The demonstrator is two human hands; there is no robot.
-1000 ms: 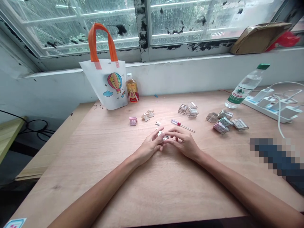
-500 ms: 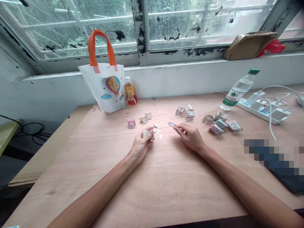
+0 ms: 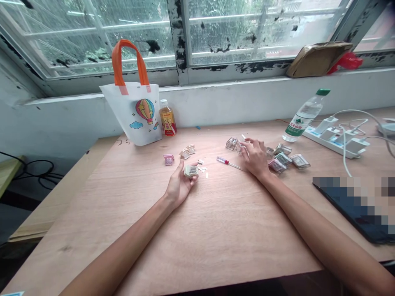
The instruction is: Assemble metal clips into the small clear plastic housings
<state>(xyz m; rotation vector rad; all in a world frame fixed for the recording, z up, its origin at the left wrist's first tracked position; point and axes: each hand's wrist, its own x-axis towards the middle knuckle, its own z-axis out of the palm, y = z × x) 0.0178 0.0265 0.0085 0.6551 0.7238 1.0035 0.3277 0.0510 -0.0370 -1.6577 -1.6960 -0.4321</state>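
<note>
My left hand (image 3: 180, 183) holds a pale green pencil sharpener (image 3: 191, 171) on its fingers, with the sharpener's metal blades facing up. Just beyond the fingertips lie several small metal blades (image 3: 202, 169). My right hand (image 3: 255, 156) reaches over a group of clear plastic sharpener covers (image 3: 231, 143), its fingers apart at the nearest ones and partly hiding them. Whether the fingertips touch a cover, I cannot tell. A screwdriver (image 3: 222, 160) with a red and clear handle lies on the table, its shaft running toward my right hand.
Left of centre sit a pink sharpener (image 3: 168, 160) and cream ones (image 3: 188, 151). More sharpeners with clear covers (image 3: 282, 158) lie right. Behind stand a bag (image 3: 131, 115), a drink bottle (image 3: 167, 119), a water bottle (image 3: 305, 117) and a power strip (image 3: 336, 142). A dark device (image 3: 342, 205) lies right.
My right hand has let go of the screwdriver, now lying on the table, and moved right and away to the clear covers. My left hand has turned the sharpener blade side up.
</note>
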